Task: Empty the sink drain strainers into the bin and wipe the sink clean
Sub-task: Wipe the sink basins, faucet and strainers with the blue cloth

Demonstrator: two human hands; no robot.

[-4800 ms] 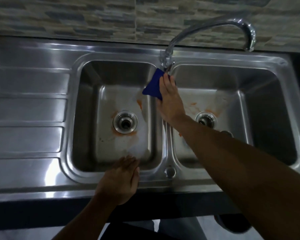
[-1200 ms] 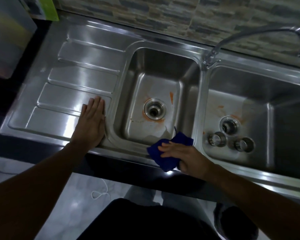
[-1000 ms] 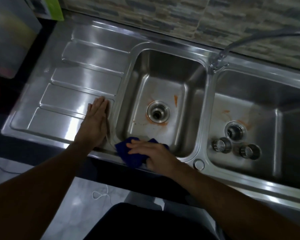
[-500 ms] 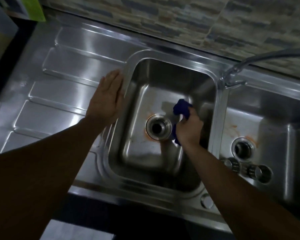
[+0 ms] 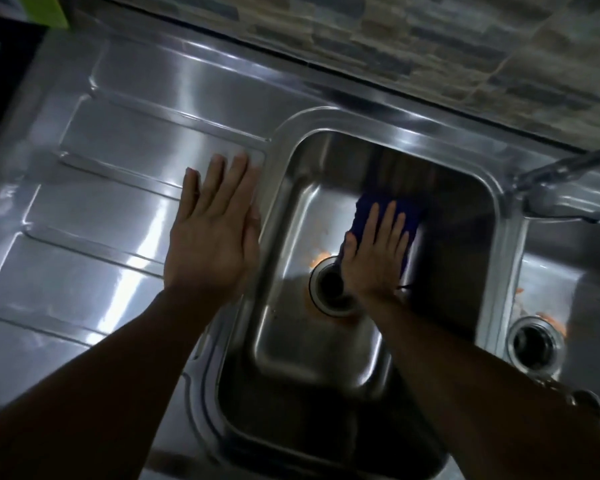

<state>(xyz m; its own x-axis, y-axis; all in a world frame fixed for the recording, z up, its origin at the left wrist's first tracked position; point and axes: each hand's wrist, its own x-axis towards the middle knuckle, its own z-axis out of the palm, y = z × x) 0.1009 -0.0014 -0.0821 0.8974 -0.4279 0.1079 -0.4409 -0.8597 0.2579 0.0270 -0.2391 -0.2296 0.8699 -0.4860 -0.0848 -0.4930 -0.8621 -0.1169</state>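
Blue cloth (image 5: 411,216) lies flattened under right hand (image 5: 376,258).

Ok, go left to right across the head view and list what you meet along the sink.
Ribbed draining board → left hand flat at the basin edge → left basin's drain → right hand pressing the blue cloth → tap base → right basin's drain.

We see a steel worktop (image 5: 146,81) with a ribbed draining board (image 5: 94,216) beside two basins. Our left hand (image 5: 215,233) lies flat on the board; a blue cloth (image 5: 409,216) lies in the left basin (image 5: 291,341).
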